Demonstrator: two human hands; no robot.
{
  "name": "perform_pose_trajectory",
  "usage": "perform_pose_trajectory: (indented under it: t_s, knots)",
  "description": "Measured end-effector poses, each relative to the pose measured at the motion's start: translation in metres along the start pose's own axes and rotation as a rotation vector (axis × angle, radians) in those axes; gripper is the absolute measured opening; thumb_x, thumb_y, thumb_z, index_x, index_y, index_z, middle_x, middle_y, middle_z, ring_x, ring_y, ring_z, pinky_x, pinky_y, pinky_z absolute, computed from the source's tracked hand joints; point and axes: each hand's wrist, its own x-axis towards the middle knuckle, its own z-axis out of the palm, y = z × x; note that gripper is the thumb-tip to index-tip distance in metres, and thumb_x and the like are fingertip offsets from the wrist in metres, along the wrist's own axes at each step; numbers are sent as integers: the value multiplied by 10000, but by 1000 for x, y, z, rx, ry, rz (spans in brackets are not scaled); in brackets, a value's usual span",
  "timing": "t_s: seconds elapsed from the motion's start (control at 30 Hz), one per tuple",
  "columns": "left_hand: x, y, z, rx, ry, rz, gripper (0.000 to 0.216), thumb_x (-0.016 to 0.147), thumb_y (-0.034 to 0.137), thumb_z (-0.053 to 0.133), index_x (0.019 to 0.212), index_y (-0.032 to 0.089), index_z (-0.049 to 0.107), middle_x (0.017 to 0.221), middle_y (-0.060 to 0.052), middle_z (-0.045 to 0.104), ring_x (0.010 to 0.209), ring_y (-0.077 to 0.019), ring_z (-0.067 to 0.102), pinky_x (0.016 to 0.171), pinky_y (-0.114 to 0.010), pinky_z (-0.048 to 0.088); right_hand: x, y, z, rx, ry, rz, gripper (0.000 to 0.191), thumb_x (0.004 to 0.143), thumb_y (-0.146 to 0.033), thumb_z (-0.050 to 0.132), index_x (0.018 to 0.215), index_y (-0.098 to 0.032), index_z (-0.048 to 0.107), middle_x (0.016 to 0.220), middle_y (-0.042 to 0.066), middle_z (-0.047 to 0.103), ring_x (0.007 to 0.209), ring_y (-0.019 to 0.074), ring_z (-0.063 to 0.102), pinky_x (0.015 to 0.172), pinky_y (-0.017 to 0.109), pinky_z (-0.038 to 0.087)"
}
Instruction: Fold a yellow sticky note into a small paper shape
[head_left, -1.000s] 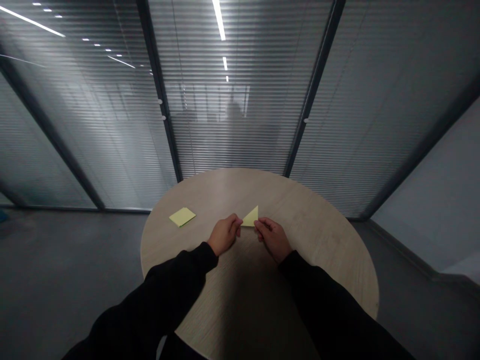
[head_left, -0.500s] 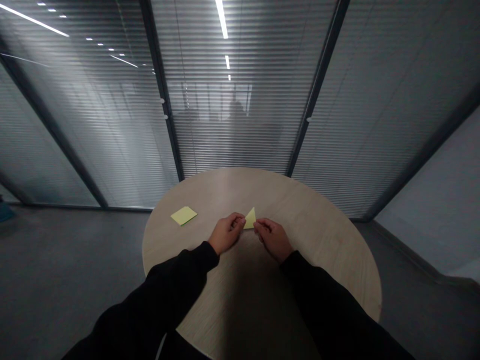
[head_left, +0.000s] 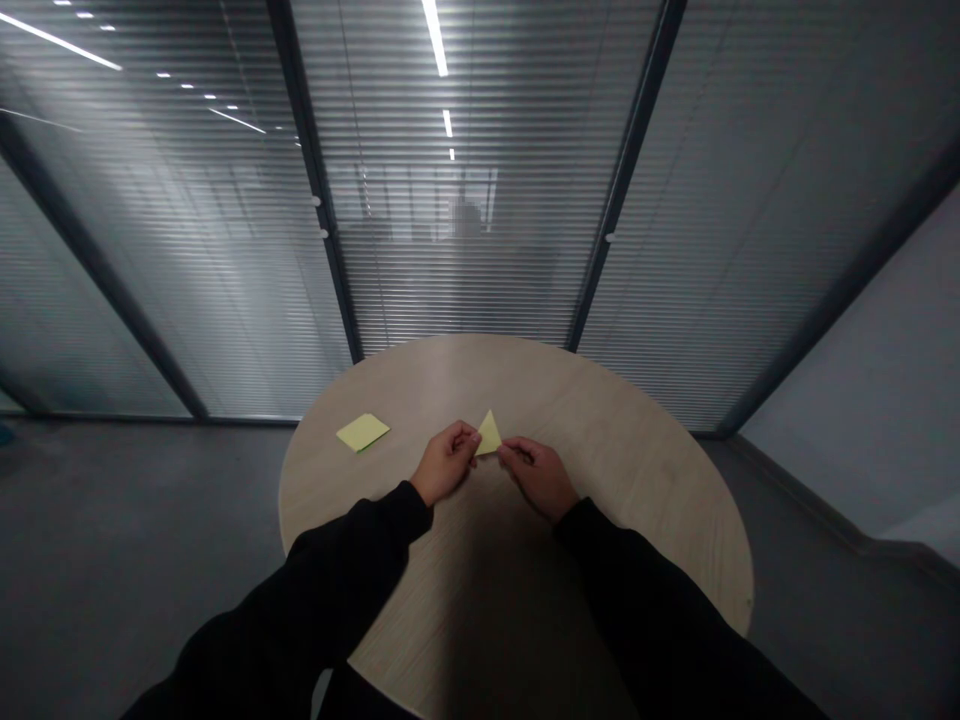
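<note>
A small yellow piece of paper (head_left: 489, 434), showing as a triangle with its point away from me, is between my two hands over the table. My left hand (head_left: 447, 463) pinches its left corner between thumb and fingers. At its lower right corner, my right hand (head_left: 538, 476) closes thumb and fingertips on the edge. Parts of the paper behind the fingertips are hidden. A pad of yellow sticky notes (head_left: 363, 432) lies flat on the table, to the left of my left hand and apart from it.
The round wooden table (head_left: 637, 460) stands before a glass partition with horizontal blinds (head_left: 465, 290). Dark frame posts divide the glass. Grey floor (head_left: 150, 540) surrounds the table, and a pale wall (head_left: 885, 420) rises at the right.
The paper has turned slightly, its tip now more central above its base. My left hand has shifted a little left. The whole view has moved slightly.
</note>
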Motion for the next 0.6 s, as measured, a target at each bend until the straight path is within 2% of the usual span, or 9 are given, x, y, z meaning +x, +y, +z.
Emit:
perform_pose_trajectory:
  t_s: [0.13,0.23,0.33,0.5,0.6]
  knots:
    - [-1,1,1,42,37,39,358,903,501,593,1022,162,597,808,-23,632,677,-117,558,623,-236,427,1,1,0,25,12,9,382,825,-531,642,882,-161,716,673,9,640,543,135,508,528,258,381]
    - [-3,4,1,183,93,126,334,898,367,618,1165,174,568,1004,-54,645,746,-115,556,649,-234,438,0,-1,0,-30,39,-41,356,832,-516,643,859,-169,720,699,19,659,609,157,561,582,266,418]
    - [-6,5,2,317,82,197,321,892,289,604,1194,191,558,1072,-60,637,761,-123,556,641,-241,444,-1,-3,0,-94,60,-90,337,841,-505,645,840,-177,726,707,21,671,643,171,586,615,274,436]
    - [-7,5,4,311,38,220,392,878,277,625,1253,196,544,1181,-96,623,871,-154,585,679,-258,484,-1,-3,1,-96,78,-104,331,846,-504,647,837,-182,720,706,22,674,633,174,588,603,276,435]
    - [-8,5,5,265,-11,197,510,848,299,687,1314,187,511,1169,-111,626,909,-163,597,715,-267,496,-1,-3,1,-83,69,-110,325,851,-502,644,856,-187,724,724,29,685,648,181,596,611,282,441]
